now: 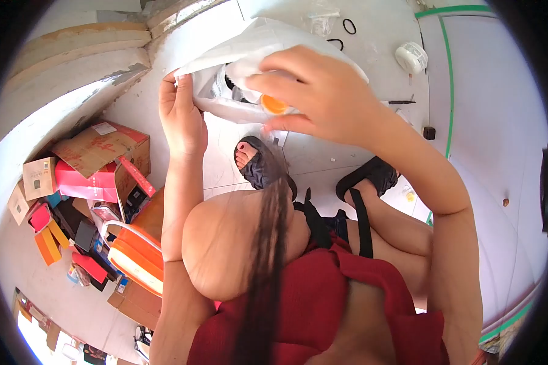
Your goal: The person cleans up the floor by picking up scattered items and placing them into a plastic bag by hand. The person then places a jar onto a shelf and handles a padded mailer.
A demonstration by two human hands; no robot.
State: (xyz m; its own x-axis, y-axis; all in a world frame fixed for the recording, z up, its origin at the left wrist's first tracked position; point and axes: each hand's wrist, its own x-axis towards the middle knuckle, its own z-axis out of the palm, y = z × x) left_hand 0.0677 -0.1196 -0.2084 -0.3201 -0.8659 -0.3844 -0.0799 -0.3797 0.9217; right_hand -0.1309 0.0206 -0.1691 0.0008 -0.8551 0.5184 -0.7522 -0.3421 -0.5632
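Observation:
A white plastic bag (231,112) is held up in front of me with its mouth open. My left hand (184,115) pinches the bag's rim at the left side. Over the opening is my right hand (323,91), with its fingers curved and the thumb apart from them. A round orange item (274,104) shows between its thumb and index finger, and I see no firm grip on it. White and dark items (228,82) lie inside the bag, partly hidden by its folds and my fingers.
At left are cardboard boxes (97,149), an orange-and-white container (137,255) and a pile of packaging. A white jar (411,58), dark bands (349,26) and a thin dark tool (397,102) lie on the floor. A pale panel with green edging (448,79) stands right.

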